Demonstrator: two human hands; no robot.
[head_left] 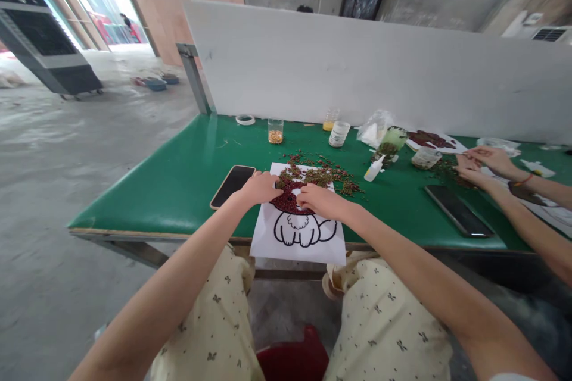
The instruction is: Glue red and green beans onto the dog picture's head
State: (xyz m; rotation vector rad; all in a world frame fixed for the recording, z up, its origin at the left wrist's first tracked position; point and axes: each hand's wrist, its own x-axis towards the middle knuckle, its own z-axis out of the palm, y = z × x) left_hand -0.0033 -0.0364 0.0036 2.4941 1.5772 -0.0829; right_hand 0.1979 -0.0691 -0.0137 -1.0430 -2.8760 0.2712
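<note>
A white paper (268, 238) with a black-outlined cartoon animal lies over the table's near edge. Dark red beans (286, 205) cover much of the animal's head; its body and tail are bare outline. My left hand (261, 187) rests at the left side of the head, fingers bent together with the tips at the red beans. From the right, my right hand (324, 199) reaches over the face, its fingers pinched close to the paper. Whatever lies between either hand's fingertips is too small or hidden. Loose green and red beans (319, 175) are scattered along the paper's top and beyond.
A phone (233, 186) lies left of the paper, another phone (458, 211) to the right. Behind stand a cup of corn kernels (276, 132), a clear cup (339, 134), a glue bottle (374, 168) and a greenish jar (391, 144). At right, another person's hands (485, 164) work.
</note>
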